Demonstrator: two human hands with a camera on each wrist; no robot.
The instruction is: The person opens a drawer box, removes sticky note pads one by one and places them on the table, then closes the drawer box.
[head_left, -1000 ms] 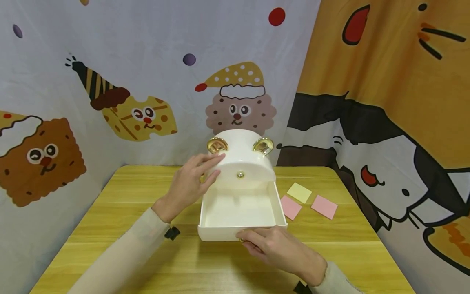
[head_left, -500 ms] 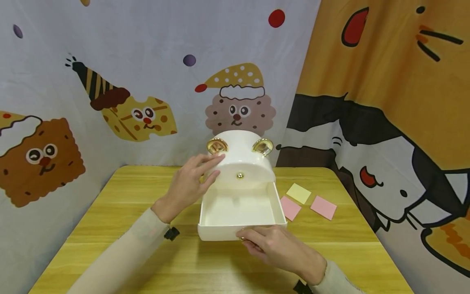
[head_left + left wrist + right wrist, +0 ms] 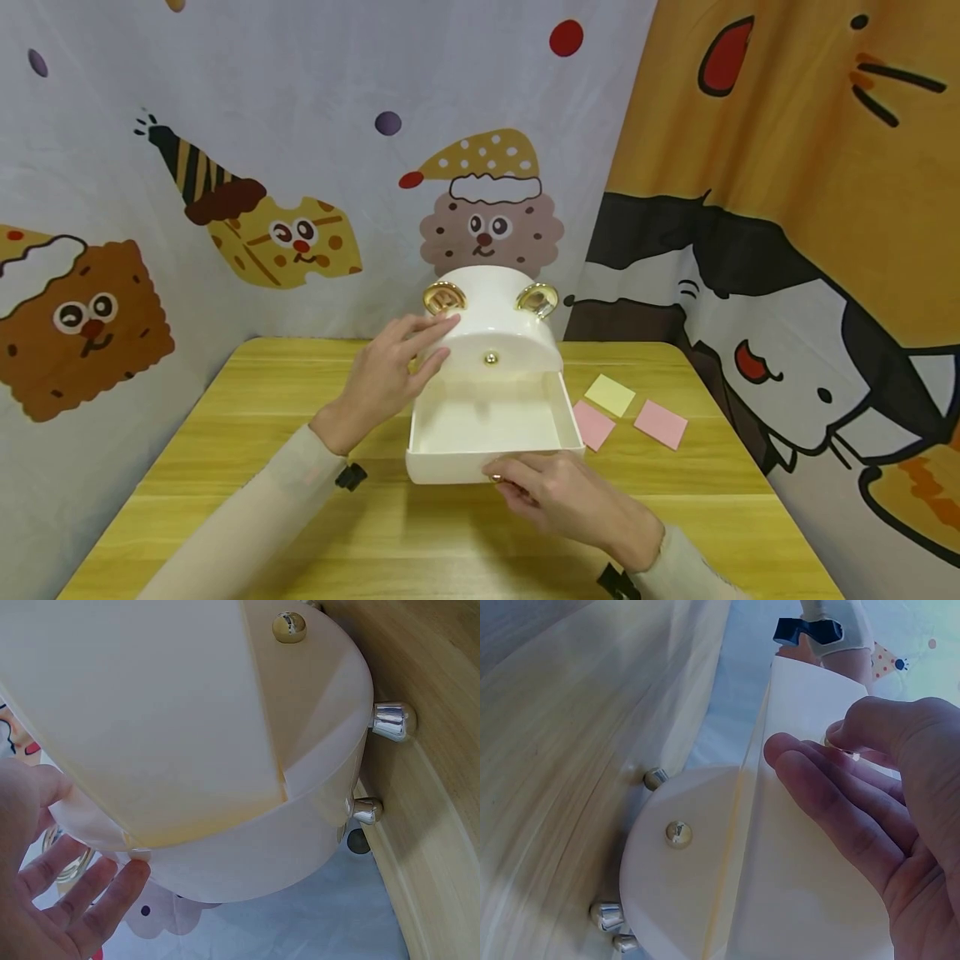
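A glossy white rounded drawer box (image 3: pixel 491 304) with gold ear-shaped trims (image 3: pixel 537 298) stands at the far middle of the table. Its white drawer (image 3: pixel 495 468) is pulled out toward me, showing its pale inside. At the drawer's front, my right hand (image 3: pixel 566 504) pinches a small gold knob (image 3: pixel 829 741) between thumb and fingers. My left hand (image 3: pixel 386 367) rests on the box's upper left side, its fingers spread and fairly straight, as the left wrist view also shows. A second gold knob (image 3: pixel 491 358) sits on the box face above the drawer.
Right of the box, a yellow sticky-note pad (image 3: pixel 610 395) and two pink ones (image 3: pixel 661 424) lie on the wooden table (image 3: pixel 315 533). Short gold feet (image 3: pixel 394 721) hold the box up. A cartoon curtain (image 3: pixel 300 67) hangs close behind the table.
The drawer front has slid slightly away from me, toward the box, and my right hand has moved with its knob. My left hand has stayed in place on the box.
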